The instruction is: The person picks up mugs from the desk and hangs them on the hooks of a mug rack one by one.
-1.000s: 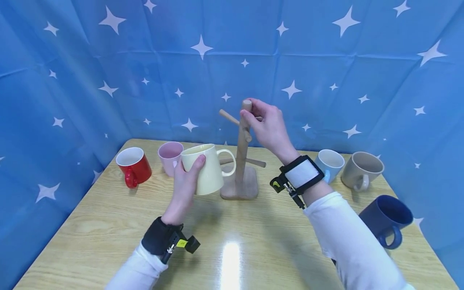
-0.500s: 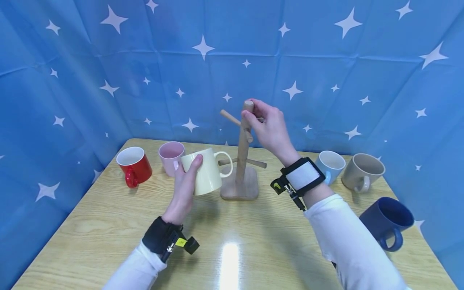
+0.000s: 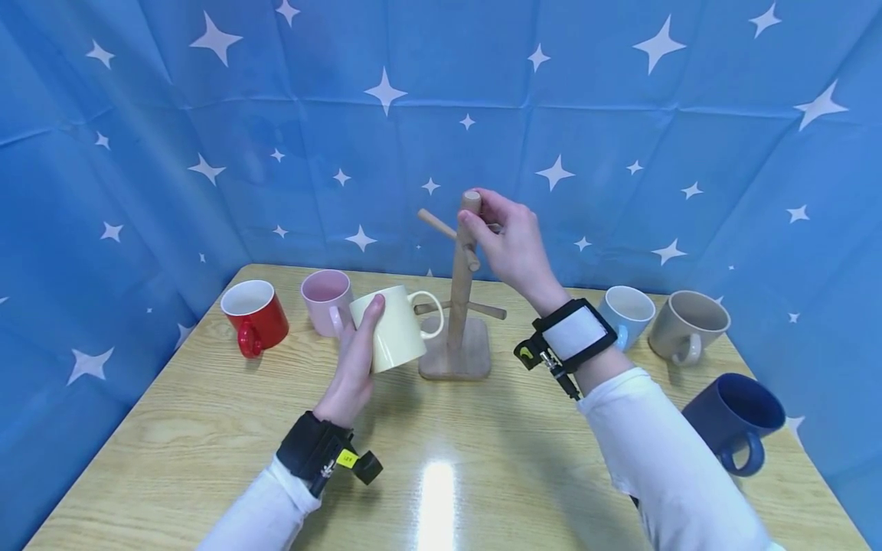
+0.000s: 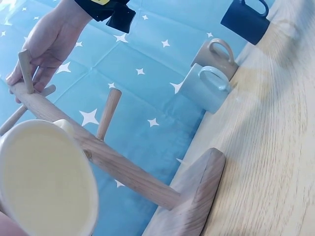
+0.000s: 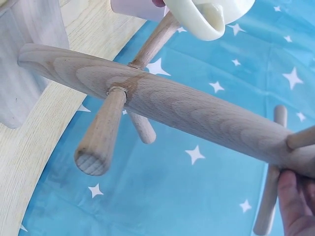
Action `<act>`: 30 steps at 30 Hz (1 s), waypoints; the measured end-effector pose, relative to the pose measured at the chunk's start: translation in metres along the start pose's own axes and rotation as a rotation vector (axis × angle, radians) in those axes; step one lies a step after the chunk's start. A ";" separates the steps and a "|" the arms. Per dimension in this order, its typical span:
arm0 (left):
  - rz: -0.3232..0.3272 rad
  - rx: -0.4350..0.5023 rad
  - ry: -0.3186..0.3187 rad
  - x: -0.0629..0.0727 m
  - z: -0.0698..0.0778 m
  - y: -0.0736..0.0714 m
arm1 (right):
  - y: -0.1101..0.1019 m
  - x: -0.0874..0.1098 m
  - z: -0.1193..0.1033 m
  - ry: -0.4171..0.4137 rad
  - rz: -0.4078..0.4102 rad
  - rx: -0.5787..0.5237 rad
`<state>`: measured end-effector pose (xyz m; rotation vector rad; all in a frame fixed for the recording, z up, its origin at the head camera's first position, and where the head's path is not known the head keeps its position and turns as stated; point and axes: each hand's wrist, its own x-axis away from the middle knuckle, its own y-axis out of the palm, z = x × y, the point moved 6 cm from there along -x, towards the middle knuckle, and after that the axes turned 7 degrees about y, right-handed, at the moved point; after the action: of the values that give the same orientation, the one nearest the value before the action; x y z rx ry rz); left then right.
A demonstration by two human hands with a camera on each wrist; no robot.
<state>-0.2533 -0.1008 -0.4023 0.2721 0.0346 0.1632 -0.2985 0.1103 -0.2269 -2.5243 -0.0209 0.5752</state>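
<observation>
My left hand (image 3: 353,363) grips a pale yellow mug (image 3: 394,333) by its body, tilted above the table, its handle turned right toward the wooden mug tree (image 3: 459,298). In the right wrist view, the yellow mug's handle (image 5: 199,24) overlaps the end of a lower peg (image 5: 157,39); whether the peg is inside the loop I cannot tell. My right hand (image 3: 511,241) pinches the top of the tree's post between thumb and fingers. The left wrist view looks onto the mug's pale side (image 4: 47,179); the left hand is mostly out of that frame.
On the left of the table stand a red mug (image 3: 258,317) and, close behind my left hand, a pink mug (image 3: 324,306). To the right are a light blue mug (image 3: 628,310), a taupe mug (image 3: 687,325) and a navy mug (image 3: 733,417). A blue star-patterned curtain (image 3: 441,99) hangs behind.
The yellow mug has dropped slightly and tilted more, then shifted a little to the right with my left hand. My right hand stays on the post.
</observation>
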 end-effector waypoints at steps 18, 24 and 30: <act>-0.032 0.047 -0.088 -0.001 -0.012 0.002 | 0.001 0.002 0.002 -0.008 0.013 0.004; -0.048 0.051 -0.108 -0.002 -0.017 0.003 | 0.001 0.003 0.001 -0.020 0.017 0.002; -0.062 0.049 -0.146 -0.002 -0.023 0.005 | 0.000 0.003 -0.001 -0.022 0.018 0.000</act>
<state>-0.2577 -0.0905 -0.4236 0.3307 -0.0982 0.0810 -0.2957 0.1102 -0.2277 -2.5206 -0.0059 0.6104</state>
